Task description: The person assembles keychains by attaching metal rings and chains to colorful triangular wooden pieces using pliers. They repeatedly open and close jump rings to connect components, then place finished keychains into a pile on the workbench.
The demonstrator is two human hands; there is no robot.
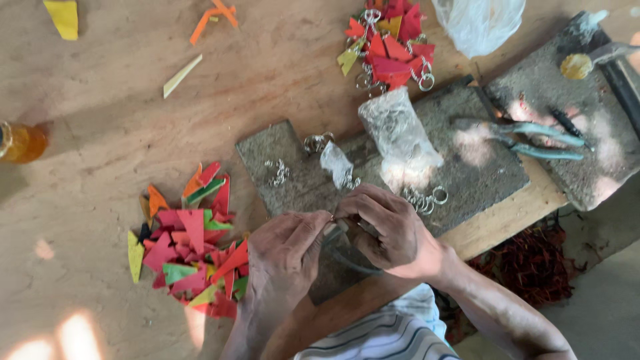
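My left hand (283, 257) and my right hand (390, 230) meet over a grey stone slab (467, 173), fingertips pinched together on a small metal ring piece that is mostly hidden by the fingers. A pile of red, pink, green and orange triangular pieces (193, 243) lies just left of my left hand. Loose metal key rings (423, 198) lie beside my right hand. A clear plastic bag of rings (399, 137) stands on the slab beyond my hands.
A heap of finished red triangles with rings (390, 43) lies at the top. Blue-handled pliers (540, 137) rest on the slab at right, near a hammer (617, 60). A white plastic bag (480, 20), an orange bottle (20, 141) and scattered offcuts (181, 75) also lie around.
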